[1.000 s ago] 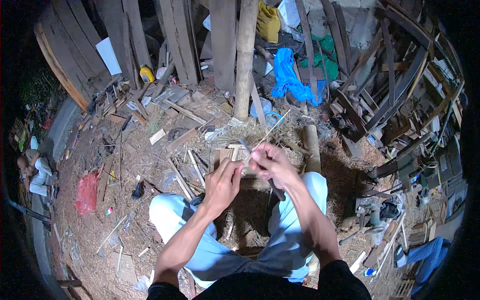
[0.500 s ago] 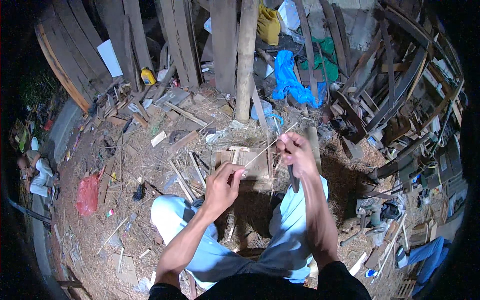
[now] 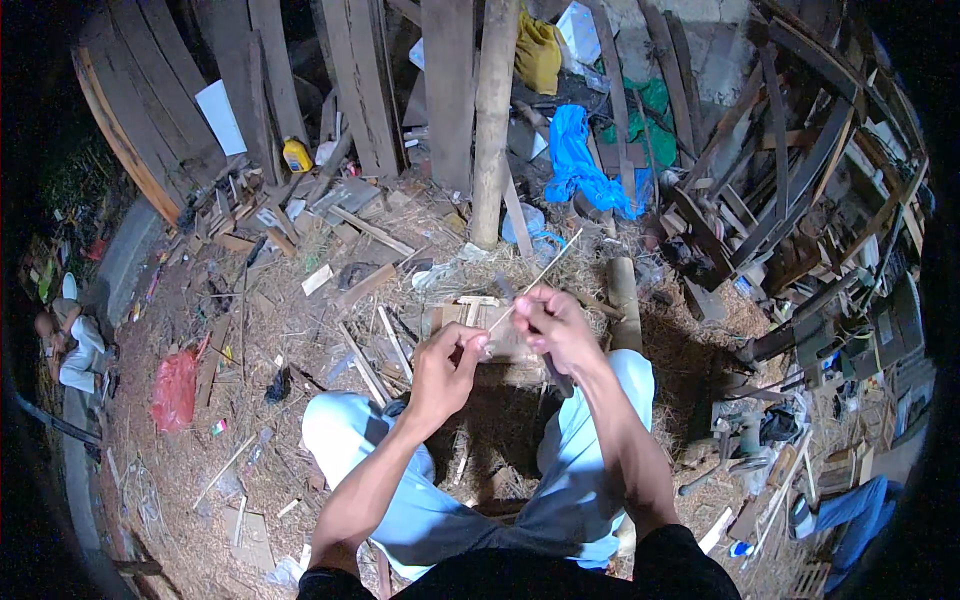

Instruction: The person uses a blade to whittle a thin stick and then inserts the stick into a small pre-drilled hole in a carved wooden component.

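Observation:
A thin pale wooden stick (image 3: 560, 254) slants up and right between my hands. My left hand (image 3: 443, 372) is closed, pinching its lower end between thumb and fingers. Around a knife (image 3: 556, 379) my right hand (image 3: 556, 328) is closed; the dark handle sticks out below the palm and the grey blade shows above the fingers. The right fingers also meet the stick partway along, its tip reaching past them. Exactly how blade and stick touch is hidden by the fingers. Below both hands lies a wooden block or board (image 3: 515, 345) between my knees.
A round wooden post (image 3: 493, 130) stands ahead, with planks (image 3: 448, 90) leaning behind it. A blue plastic sheet (image 3: 580, 165) lies beyond it. Wood scraps and shavings litter the ground, with a red bag (image 3: 175, 390) left. Another person (image 3: 80, 345) sits far left; someone's jeans-clad leg (image 3: 850, 510) shows lower right.
My right hand with the knife has moved left and down along the stick, closer to my left hand. More of the stick now shows beyond the right fingers. The left hand has barely moved.

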A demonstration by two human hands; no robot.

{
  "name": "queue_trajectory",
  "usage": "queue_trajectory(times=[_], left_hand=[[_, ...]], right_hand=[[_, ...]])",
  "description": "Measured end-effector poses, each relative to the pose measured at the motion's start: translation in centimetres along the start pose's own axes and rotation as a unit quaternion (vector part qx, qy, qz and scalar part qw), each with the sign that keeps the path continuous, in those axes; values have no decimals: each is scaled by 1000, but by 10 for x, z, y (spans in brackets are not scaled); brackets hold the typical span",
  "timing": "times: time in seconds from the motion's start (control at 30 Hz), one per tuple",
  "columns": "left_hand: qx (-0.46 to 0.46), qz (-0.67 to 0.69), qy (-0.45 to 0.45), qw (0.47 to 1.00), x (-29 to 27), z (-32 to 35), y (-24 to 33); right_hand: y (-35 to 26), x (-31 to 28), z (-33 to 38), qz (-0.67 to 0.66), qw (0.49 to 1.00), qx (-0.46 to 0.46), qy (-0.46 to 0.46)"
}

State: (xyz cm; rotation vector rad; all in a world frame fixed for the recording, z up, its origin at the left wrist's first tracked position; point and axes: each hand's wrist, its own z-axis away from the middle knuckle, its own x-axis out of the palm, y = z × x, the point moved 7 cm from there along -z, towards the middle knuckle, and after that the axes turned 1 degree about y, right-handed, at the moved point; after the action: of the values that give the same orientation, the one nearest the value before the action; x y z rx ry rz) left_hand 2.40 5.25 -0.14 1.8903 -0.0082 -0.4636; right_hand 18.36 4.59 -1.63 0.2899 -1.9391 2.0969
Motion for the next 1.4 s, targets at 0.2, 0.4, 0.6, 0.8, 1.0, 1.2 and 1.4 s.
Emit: queue_trajectory(times=[0.2,0.4,0.6,0.8,1.0,1.2,1.4], left_hand=[[70,-45,-7,996,-8,3,10],[34,-44,-35,998,-10,3,3],[-52,19,-66,996,-7,-1,-14],[-23,91,-49,994,0,-6,-11],[-138,155,-116,971,-10,2,-19],[-82,62,-120,987,-22,1,-30],[44,-147,-66,986,-10,-11,-6]], right_hand=[[-14,-32,0,-38,998,-1,42],[-35,-68,4,-39,991,-65,108],[-20,-43,-2,-56,994,-61,68],[12,12,4,34,999,13,-25],[-34,-69,-3,-35,990,-75,111],[-32,-64,0,-45,988,-73,127],[-7,-24,-2,60,993,-68,76]])
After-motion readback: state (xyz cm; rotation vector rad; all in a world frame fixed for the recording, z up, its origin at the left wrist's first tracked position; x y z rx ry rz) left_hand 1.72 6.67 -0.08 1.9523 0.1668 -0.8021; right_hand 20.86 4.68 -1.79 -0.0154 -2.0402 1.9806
